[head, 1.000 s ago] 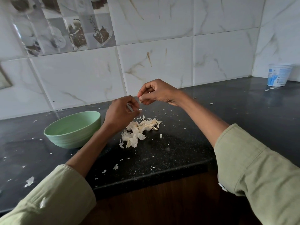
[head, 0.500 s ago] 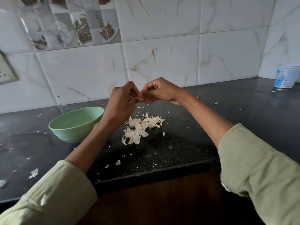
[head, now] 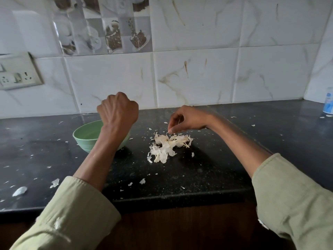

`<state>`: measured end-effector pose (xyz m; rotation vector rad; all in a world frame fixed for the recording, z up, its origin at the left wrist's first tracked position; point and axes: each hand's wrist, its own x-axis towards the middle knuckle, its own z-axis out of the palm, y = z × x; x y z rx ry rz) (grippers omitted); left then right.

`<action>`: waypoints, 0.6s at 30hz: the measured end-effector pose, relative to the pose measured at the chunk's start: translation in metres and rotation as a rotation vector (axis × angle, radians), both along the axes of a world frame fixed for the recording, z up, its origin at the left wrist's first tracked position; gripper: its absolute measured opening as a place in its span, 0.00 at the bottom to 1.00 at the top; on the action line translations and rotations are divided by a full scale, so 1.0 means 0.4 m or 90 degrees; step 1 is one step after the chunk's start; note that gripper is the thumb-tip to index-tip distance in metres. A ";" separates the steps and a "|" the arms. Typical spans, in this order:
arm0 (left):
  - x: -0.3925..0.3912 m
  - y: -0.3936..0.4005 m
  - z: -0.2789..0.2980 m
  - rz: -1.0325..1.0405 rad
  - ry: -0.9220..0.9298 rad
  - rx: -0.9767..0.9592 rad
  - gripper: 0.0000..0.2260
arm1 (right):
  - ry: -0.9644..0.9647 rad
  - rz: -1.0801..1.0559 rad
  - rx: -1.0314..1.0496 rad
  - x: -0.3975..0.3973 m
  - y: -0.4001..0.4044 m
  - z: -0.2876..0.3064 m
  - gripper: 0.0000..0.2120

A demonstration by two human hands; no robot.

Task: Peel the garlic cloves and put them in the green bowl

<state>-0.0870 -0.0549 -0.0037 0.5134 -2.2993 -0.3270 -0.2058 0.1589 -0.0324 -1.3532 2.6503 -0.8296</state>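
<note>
The green bowl (head: 84, 134) stands on the black counter (head: 180, 177), left of centre. My left hand (head: 118, 110) hovers over the bowl's right side as a fist, its back to the camera. The fingers curl round the garlic clove it took, and the clove itself is hidden inside. A pile of pale garlic skins (head: 167, 146) lies in the middle of the counter. My right hand (head: 187, 120) hangs just above the pile's far edge, fingertips pointing down and pinched together on a bit of skin.
Small flakes of skin (head: 54, 183) are scattered over the counter, mostly at the left and front. A white and blue tub (head: 328, 103) stands at the far right by the tiled wall. A socket plate (head: 16, 73) is on the wall at left.
My hands were together above the pile and have come apart. The left hand moved left to above the bowl. The right hand dropped down to the skin pile.
</note>
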 end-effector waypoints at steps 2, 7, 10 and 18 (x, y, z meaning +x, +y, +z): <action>0.000 -0.006 -0.002 -0.002 -0.042 0.020 0.08 | 0.042 0.000 -0.009 0.001 -0.016 -0.010 0.11; -0.009 -0.011 -0.015 -0.005 -0.126 0.000 0.09 | 0.064 0.025 0.023 0.009 -0.064 -0.046 0.13; -0.014 -0.013 -0.018 -0.006 -0.140 0.006 0.05 | 0.061 0.027 0.051 0.004 -0.071 -0.055 0.11; -0.022 -0.021 -0.027 -0.044 -0.131 -0.032 0.09 | 0.005 0.012 -0.069 0.007 -0.041 -0.026 0.11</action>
